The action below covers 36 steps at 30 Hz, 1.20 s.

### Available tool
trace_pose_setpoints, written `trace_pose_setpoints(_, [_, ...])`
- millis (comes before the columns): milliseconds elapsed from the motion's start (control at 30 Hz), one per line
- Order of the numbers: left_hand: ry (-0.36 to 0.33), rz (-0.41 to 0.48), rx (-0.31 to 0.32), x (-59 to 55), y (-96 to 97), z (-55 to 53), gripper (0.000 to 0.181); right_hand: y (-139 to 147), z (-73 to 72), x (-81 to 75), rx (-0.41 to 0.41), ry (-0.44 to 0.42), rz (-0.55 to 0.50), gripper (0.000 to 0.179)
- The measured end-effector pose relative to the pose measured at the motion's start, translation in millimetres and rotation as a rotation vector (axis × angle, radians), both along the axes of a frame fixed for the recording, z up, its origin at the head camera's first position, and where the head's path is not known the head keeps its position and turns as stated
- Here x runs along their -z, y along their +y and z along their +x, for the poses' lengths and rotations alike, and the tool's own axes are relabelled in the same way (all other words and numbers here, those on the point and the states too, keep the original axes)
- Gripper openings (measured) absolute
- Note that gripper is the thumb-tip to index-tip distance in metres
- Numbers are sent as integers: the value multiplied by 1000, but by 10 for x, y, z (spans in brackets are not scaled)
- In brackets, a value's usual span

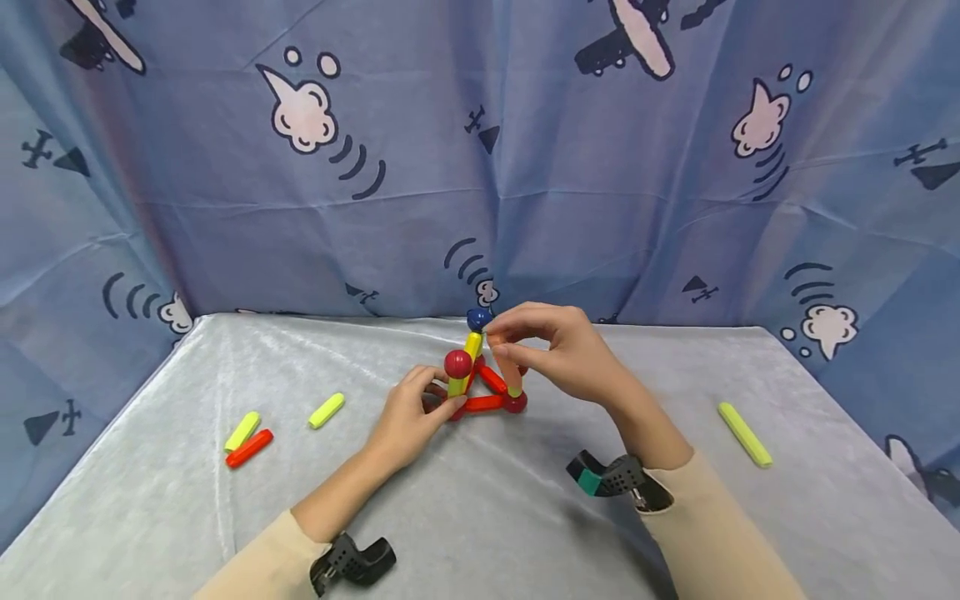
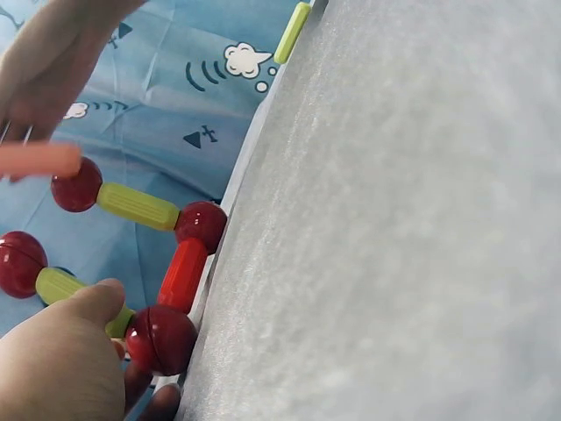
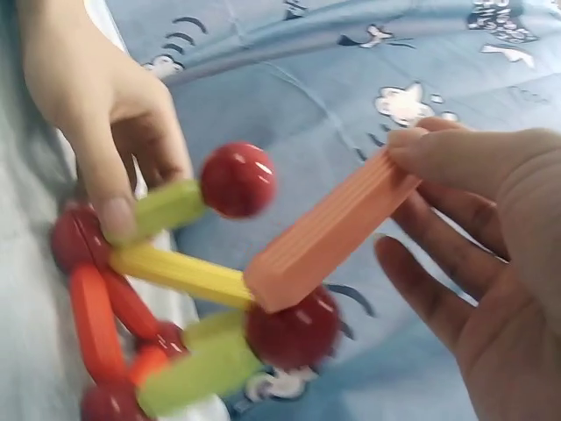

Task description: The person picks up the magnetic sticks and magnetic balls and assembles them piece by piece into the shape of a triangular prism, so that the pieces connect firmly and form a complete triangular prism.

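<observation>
A small frame of colored rods and red balls stands near the table's back. My left hand [image 1: 408, 417] grips a yellow-green upright rod [image 3: 166, 207] just above a lower red ball [image 2: 161, 340]. A red ball [image 1: 458, 363] tops that rod. My right hand [image 1: 562, 346] pinches an orange rod [image 3: 337, 228] by its upper end, slanted. The orange rod's lower end is at another upright's red ball [image 3: 294, 329]; whether they touch I cannot tell. Red rods [image 1: 486, 403] join the base balls. Behind, a blue ball [image 1: 478, 319] tops a yellow rod [image 1: 472, 344].
On the table's left lie two yellow-green rods, one shorter rod [image 1: 326, 411] apart and one rod [image 1: 242, 432] beside a red rod [image 1: 249, 448]. A longer yellow-green rod [image 1: 745, 434] lies at right. A blue patterned curtain [image 1: 420, 167] hangs behind the table.
</observation>
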State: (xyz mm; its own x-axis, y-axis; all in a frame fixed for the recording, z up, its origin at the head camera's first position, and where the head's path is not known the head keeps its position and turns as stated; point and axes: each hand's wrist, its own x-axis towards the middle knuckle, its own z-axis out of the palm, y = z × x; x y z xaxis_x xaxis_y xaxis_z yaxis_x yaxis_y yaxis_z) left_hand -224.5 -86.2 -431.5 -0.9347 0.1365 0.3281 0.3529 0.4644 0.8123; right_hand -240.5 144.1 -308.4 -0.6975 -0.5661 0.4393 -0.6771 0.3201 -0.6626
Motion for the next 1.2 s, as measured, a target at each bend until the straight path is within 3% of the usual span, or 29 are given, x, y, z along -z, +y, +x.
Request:
trace_pose_setpoints(100, [0,1,8,-7,16,0,19,-119,-78,24,0,-29,22,20])
trace_pose_setpoints(267, [1,20,26,-5,43,4,19,-165,-168,84,24,-61,149,19])
trace_pose_setpoints(600, [-12,20,24,12,52,-10,20,-161,-226,184,35,-70,372,19])
trace_pose_setpoints(867, [3,26,18,25,1,-19,20,-299,-258,165,-38,-36,426,26])
trace_pose_setpoints(1067, [8,28,20,40,-16,-22,20,-365,-265,150,-32,-21,452,30])
trace_pose_setpoints(1200, [-1,30,25,29,-10,-15,20,-291,-263,150,-22,-32,416,34])
